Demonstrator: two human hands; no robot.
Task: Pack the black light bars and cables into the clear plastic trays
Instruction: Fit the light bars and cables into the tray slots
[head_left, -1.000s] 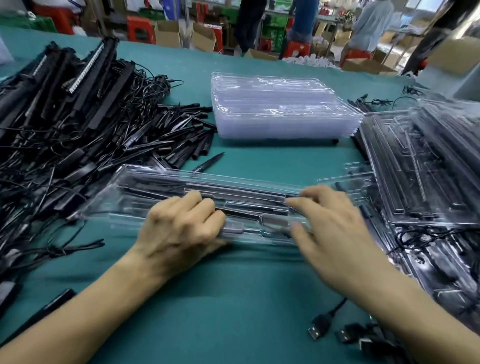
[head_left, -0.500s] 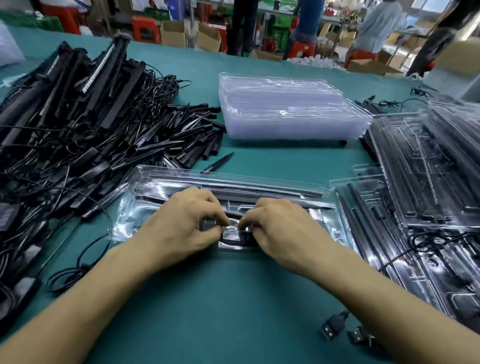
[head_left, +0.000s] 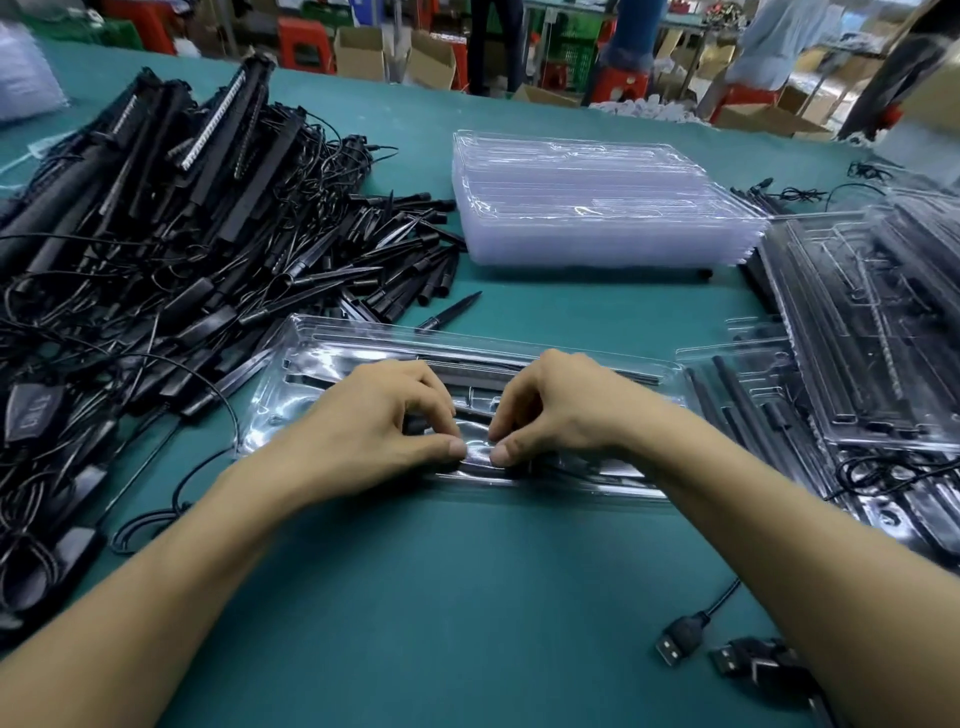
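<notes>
A clear plastic tray (head_left: 322, 353) lies flat on the green table in front of me, with black light bars and cable dimly visible inside it. My left hand (head_left: 379, 421) and my right hand (head_left: 561, 410) sit side by side at the middle of its near edge. On both hands the fingers curl over the top and the thumbs press the front rim, pinching the tray. A large tangled pile of black light bars and cables (head_left: 156, 208) covers the left of the table.
A stack of empty clear trays (head_left: 597, 208) stands behind the tray. Filled trays (head_left: 857, 338) are heaped on the right. Black spike stakes (head_left: 405, 260) lie beside the pile. USB plugs (head_left: 680, 634) lie near my right forearm. People and boxes stand beyond the table.
The tray, tilted a second ago, now lies flat. Both hands have come together at the middle of its near edge and now pinch it.
</notes>
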